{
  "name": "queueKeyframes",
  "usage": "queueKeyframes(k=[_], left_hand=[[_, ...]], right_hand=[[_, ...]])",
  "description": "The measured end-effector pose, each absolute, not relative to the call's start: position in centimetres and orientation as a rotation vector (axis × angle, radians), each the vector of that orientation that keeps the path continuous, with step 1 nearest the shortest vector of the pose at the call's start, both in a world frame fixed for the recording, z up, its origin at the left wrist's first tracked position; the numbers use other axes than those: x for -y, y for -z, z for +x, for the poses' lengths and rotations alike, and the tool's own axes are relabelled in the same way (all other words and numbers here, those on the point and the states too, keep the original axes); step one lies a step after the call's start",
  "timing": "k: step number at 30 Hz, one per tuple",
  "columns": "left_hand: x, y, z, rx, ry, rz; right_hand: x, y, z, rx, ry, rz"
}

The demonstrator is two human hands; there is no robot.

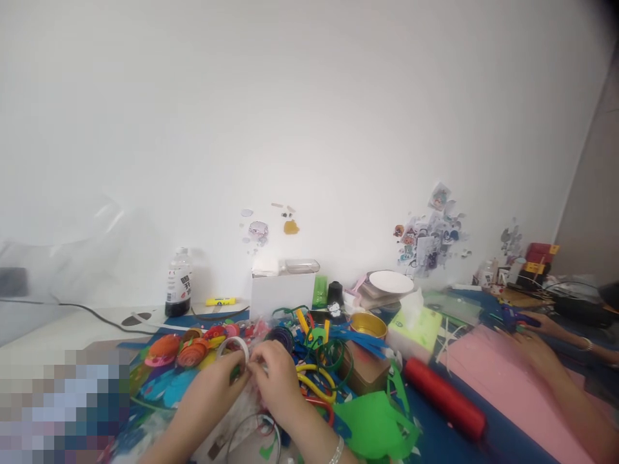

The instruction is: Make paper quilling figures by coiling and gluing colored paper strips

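My left hand [231, 372] is closed around the lower side of a white ring [245, 348] that looks like a roll of tape. Close beside it, my right hand [273, 375] pinches with thumb and fingers at the ring's right edge; whatever lies between those fingertips is too small to make out. Both hands hover over a pile of coloured craft scraps. Left of the ring are orange felt pieces [193, 353] and a light blue piece [169, 385]. To the right of my right hand lie yellow tubing [316, 381] and a cut green sheet [380, 422].
A red roll [445, 398], a tissue box [414, 332], a gold tin [368, 324] and a white box [282, 293] stand around the pile. A dark-filled bottle [178, 283] is at the back left. At right, another person's hands [525, 351] work over pink sheet [488, 367] with purple-handled scissors [516, 316].
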State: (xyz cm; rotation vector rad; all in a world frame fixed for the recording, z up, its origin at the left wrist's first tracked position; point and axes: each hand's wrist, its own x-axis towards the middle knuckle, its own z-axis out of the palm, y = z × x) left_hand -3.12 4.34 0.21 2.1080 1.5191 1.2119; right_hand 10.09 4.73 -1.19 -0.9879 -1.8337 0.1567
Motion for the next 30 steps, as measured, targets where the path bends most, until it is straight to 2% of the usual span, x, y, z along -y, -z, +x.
queueKeyframes(k=[3,7,12,18,24,30], left_hand=[[-4.5,-0.3,-3.5,-1.597,-1.173,2.121],[-4.5,-0.2,-3.8,-1.653,-1.182,2.143],[-4.3,-0.5,-3.7,-1.686,-1.117,2.121],[-4.2,-0.6,-3.5,-1.764,-0.929,2.302],[-3.9,-1.5,-4.1,-1.591,-1.406,1.849],[-3.0,-2.0,-3.5,-0.985,-1.629,1.249]], right_hand=[[-4.8,-0.1,11.6,1.782,-0.093,-1.091],[-5.5,-1.5,15.7,1.936,0.171,-1.525],[-6.9,-1.1,19.4,1.961,0.142,-1.651],[-6.9,-1.3,17.7,1.924,0.024,-1.479],[-5.6,-0.5,13.6,1.820,-0.192,-1.188],[-4.7,-0.1,11.7,1.692,-0.487,-0.966]])
